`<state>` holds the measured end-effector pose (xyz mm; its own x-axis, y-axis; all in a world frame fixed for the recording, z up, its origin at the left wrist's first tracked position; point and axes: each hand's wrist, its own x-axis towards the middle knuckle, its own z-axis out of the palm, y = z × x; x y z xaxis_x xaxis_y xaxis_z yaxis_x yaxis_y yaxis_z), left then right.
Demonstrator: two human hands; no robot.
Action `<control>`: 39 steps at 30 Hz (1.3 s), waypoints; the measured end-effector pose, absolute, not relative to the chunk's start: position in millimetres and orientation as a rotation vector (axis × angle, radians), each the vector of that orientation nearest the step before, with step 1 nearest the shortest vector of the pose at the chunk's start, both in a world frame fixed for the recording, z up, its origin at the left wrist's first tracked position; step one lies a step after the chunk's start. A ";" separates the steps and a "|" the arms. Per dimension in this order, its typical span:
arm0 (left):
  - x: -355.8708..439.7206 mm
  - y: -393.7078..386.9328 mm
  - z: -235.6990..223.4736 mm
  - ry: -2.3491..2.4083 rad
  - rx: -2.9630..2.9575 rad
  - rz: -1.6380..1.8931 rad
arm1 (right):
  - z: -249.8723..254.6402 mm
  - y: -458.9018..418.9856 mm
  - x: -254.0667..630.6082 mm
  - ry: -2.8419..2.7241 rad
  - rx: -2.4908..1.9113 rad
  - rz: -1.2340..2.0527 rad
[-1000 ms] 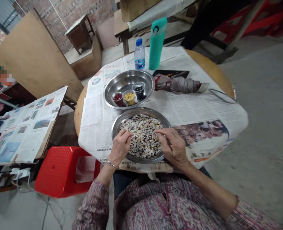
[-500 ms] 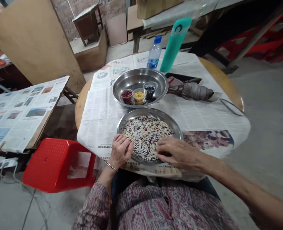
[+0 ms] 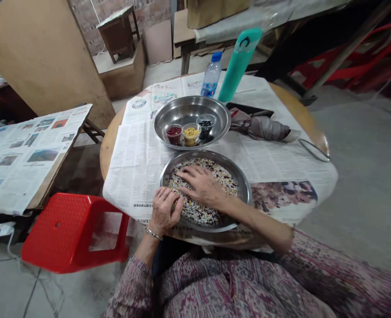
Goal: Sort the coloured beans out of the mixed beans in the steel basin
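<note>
A steel pan near the table's front edge holds mixed beans, white, red, yellow and black. My right hand lies flat on the beans, fingers stretched out toward the left. My left hand rests curled on the pan's near left rim, fingers pinched over the beans; what they hold is hidden. Behind stands a second steel pan with three small cups: red beans, yellow beans and black beans.
Newspaper covers the round wooden table. A water bottle and a teal flask stand at the back, a folded umbrella at the right. A red plastic stool stands left of me, beside a newspaper-covered board.
My right hand has slid from the pan's near right edge leftward across the beans to the middle. My left hand has stayed on the rim. The view has shifted slightly.
</note>
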<state>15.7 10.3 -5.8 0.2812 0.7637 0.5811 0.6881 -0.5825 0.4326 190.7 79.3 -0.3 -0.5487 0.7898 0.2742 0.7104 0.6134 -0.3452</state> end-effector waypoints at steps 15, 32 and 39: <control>15.7 9.1 -5.8 1.388 2.407 1.197 | 2.1 85.4 269.2 -2.523 -1.153 0.010; 14.7 9.9 -6.9 1.380 2.429 1.160 | 15.7 49.4 222.0 -2.142 -1.177 0.765; 16.0 9.3 -6.7 1.398 2.427 1.155 | 20.6 50.9 268.6 -2.291 -1.361 0.533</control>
